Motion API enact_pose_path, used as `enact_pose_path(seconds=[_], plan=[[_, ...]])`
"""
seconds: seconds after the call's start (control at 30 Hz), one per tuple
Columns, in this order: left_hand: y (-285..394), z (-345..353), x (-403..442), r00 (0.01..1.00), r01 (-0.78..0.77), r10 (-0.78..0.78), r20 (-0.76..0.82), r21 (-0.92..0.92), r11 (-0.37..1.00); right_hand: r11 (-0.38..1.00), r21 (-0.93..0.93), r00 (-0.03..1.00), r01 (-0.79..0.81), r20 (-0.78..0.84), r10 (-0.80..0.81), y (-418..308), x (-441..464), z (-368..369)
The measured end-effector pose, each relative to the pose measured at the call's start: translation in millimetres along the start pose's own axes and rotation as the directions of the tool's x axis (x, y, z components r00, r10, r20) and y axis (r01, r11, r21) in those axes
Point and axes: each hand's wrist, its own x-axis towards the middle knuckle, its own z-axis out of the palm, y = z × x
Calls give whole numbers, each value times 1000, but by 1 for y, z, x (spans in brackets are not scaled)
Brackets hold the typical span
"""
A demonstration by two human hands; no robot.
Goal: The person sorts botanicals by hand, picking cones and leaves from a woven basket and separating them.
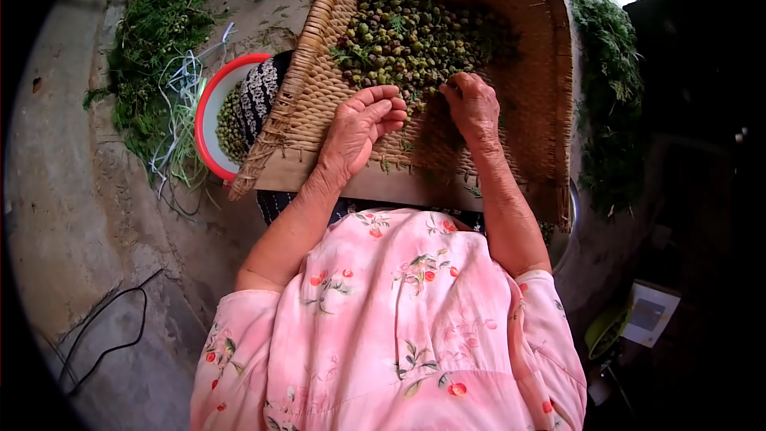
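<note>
A woven wicker basket (307, 96) with an open front lies tilted across my lap. Small round green and brownish cones or berries (407, 40) are heaped toward its back, mixed with bits of green sprig (349, 56). Over the near edge of the heap, my left hand (363, 124) is half curled, palm turned inward, its fingers slightly apart and nothing visible in them. To its right, my right hand (475, 104) has thumb and forefinger pinched together at the heap's edge. Whatever lies between those fingertips is too small or hidden to make out.
Left of the basket stands a red-rimmed basin (201, 124) holding similar small green pieces. Leafy cut branches (159, 40) lie on the concrete floor at left, others (610, 56) at right. Pale plastic strings (179, 104) and a black cable (120, 295) are on the left.
</note>
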Motion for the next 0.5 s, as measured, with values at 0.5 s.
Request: enact_pose_path(seconds=[0.5], plan=[[2,3,0,1000,16,-15,-18,30,999,280,852,896,-441,399,196,24,-14,-43]])
